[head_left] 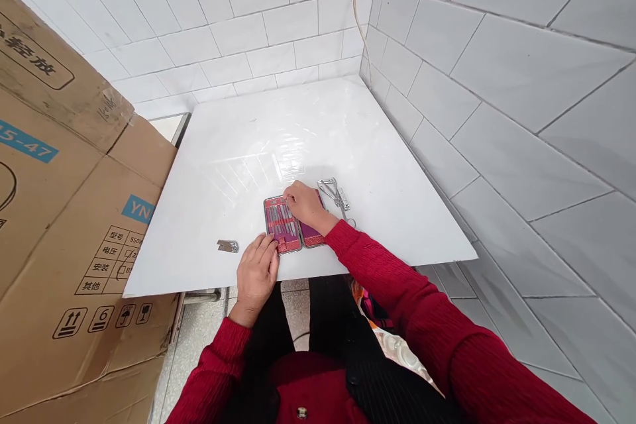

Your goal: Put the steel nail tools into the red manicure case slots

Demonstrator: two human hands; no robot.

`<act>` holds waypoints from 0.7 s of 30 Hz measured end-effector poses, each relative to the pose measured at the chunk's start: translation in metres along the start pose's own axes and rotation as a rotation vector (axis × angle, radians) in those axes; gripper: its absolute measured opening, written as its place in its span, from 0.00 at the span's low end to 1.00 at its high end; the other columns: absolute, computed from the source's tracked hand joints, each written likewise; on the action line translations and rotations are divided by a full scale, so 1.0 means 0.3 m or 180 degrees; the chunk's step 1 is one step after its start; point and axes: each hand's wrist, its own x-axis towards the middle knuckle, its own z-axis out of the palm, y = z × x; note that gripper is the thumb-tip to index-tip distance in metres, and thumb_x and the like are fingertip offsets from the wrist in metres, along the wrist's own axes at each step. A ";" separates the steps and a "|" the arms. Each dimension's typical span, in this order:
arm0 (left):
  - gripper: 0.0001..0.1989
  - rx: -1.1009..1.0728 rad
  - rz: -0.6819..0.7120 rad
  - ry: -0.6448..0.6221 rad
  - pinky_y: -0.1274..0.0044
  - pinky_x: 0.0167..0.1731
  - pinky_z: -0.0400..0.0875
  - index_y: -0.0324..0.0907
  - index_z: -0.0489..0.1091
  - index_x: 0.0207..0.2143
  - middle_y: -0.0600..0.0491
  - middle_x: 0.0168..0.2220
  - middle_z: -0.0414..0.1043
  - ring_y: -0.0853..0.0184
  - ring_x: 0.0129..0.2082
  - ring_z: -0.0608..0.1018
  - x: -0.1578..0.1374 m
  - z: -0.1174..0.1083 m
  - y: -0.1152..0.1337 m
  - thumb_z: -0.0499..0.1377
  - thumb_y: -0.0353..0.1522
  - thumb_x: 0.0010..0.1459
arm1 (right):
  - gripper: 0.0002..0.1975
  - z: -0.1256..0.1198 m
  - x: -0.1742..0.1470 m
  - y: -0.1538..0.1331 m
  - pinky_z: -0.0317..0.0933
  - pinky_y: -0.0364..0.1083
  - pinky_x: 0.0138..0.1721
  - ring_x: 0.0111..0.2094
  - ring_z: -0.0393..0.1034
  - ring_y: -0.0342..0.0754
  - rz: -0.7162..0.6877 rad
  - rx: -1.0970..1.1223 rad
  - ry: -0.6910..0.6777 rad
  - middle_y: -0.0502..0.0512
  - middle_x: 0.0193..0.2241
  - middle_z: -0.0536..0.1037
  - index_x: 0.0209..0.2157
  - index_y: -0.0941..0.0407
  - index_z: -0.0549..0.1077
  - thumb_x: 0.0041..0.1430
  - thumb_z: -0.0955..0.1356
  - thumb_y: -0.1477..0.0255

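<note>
A manicure case [283,242] lies unfolded near the table's front edge, with a red and purple lining. Its left half holds several slim metal manicure tools [281,217] in a row under a red strap. My left hand [256,273] rests at the case's lower left corner, fingers stretched out and touching its edge. Over the top of the case, my right hand [307,205] is closed in a pinch by the upper ends of the tools. What its fingertips hold is hidden. Metal nippers and scissors [336,195] lie just right of the case. Left of it are small nail clippers [227,246].
The white table [238,146] reaches back to a tiled wall [268,26], with another tiled wall [521,112] along the right. Large cardboard boxes [74,212] stand at the left edge. A thin cable [356,6] hangs in the far corner.
</note>
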 end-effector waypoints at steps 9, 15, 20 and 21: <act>0.13 0.0082 -0.0083 -0.0070 0.62 0.56 0.75 0.43 0.74 0.51 0.48 0.54 0.78 0.57 0.57 0.78 0.004 -0.009 0.015 0.53 0.28 0.69 | 0.13 -0.005 -0.012 0.006 0.58 0.45 0.36 0.37 0.68 0.48 0.0033 0.0222 0.0058 0.54 0.37 0.75 0.33 0.56 0.75 0.63 0.61 0.82; 0.13 0.0179 -0.0098 -0.0128 0.62 0.56 0.74 0.43 0.73 0.51 0.49 0.55 0.78 0.58 0.57 0.77 0.003 -0.013 0.023 0.53 0.28 0.70 | 0.14 -0.017 -0.014 -0.004 0.59 0.45 0.38 0.38 0.69 0.47 0.0125 0.0170 -0.0083 0.55 0.38 0.76 0.35 0.56 0.77 0.64 0.60 0.81; 0.13 0.0207 -0.0106 -0.0164 0.63 0.56 0.74 0.41 0.73 0.52 0.47 0.55 0.78 0.58 0.57 0.77 -0.005 -0.010 0.023 0.52 0.29 0.71 | 0.15 -0.017 -0.015 -0.004 0.60 0.45 0.39 0.40 0.69 0.48 0.0143 0.0030 -0.0108 0.56 0.39 0.77 0.37 0.56 0.78 0.65 0.60 0.79; 0.13 0.0211 -0.0112 -0.0164 0.62 0.56 0.75 0.41 0.73 0.52 0.47 0.55 0.78 0.57 0.57 0.77 -0.006 -0.009 0.022 0.52 0.29 0.71 | 0.15 -0.016 -0.016 -0.003 0.60 0.45 0.39 0.40 0.69 0.48 0.0134 0.0003 -0.0110 0.56 0.40 0.77 0.37 0.56 0.78 0.65 0.59 0.79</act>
